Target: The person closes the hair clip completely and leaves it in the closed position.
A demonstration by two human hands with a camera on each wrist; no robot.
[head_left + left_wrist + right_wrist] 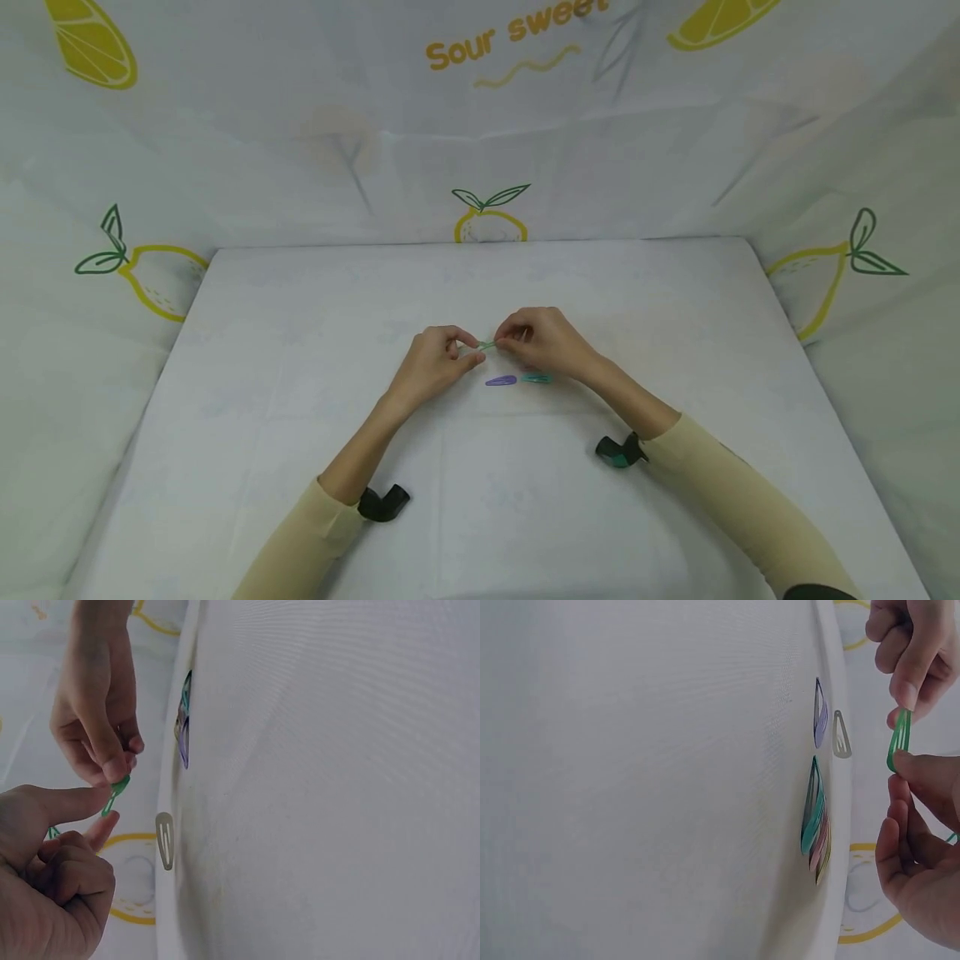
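A green snap hair clip [901, 739] is held up between the two hands above the table. My right hand [546, 342] pinches its wide end between thumb and finger. At its narrow end, my left hand [433, 365] pinches with thumb and fingertip, best seen in the right wrist view. Below the hands, a purple hair clip [501, 381] and a teal hair clip [536, 378] lie on the table. A pale grey hair clip [165, 841] lies farther off, near the left hand. Pink and yellowish clips [823, 851] show partly behind the teal one.
The table [300, 467] has a white cover. White cloth with lemon prints [491, 225] hangs at the back and both sides. Dark wrist-worn devices [384, 503] stick out from both sleeves close above the table.
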